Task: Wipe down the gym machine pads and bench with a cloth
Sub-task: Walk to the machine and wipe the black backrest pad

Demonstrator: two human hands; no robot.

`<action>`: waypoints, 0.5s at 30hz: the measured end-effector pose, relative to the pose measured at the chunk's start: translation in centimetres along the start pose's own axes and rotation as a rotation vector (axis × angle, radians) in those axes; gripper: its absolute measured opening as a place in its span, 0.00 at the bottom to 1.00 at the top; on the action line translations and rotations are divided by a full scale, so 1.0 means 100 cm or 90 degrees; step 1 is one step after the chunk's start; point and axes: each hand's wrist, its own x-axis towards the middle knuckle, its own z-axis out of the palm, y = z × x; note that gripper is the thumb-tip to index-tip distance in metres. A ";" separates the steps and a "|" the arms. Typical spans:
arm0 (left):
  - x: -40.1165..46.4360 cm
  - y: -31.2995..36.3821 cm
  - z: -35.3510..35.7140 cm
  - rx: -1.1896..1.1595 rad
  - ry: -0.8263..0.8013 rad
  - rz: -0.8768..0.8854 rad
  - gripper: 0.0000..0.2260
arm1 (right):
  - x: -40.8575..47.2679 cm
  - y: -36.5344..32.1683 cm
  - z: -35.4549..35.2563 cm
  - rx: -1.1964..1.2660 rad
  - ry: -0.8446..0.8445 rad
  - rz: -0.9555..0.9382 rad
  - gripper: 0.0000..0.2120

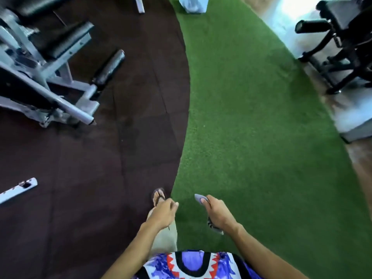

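Observation:
My right hand (218, 213) is closed around a grey cloth (201, 198), whose ends stick out above the thumb and below the palm. My left hand (162, 213) hangs in front of me with its fingers loosely curled and nothing in it. A grey-framed gym machine (40, 85) stands at the upper left, with black seat pads (60, 43) and a black roller pad (109, 68). A black machine (346, 45) with its own roller pad (311, 26) stands at the upper right. Both machines are well away from my hands.
I stand where the dark rubber flooring (90, 178) meets a strip of green turf (251, 117). A grey bar end (18, 189) lies at the lower left. A white bag-like object (193, 5) sits at the top. My sandalled foot (159, 196) is below the left hand.

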 end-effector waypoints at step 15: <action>0.290 0.150 -0.365 -0.058 0.003 -0.007 0.17 | 0.378 -0.275 -0.182 -0.013 0.006 0.024 0.18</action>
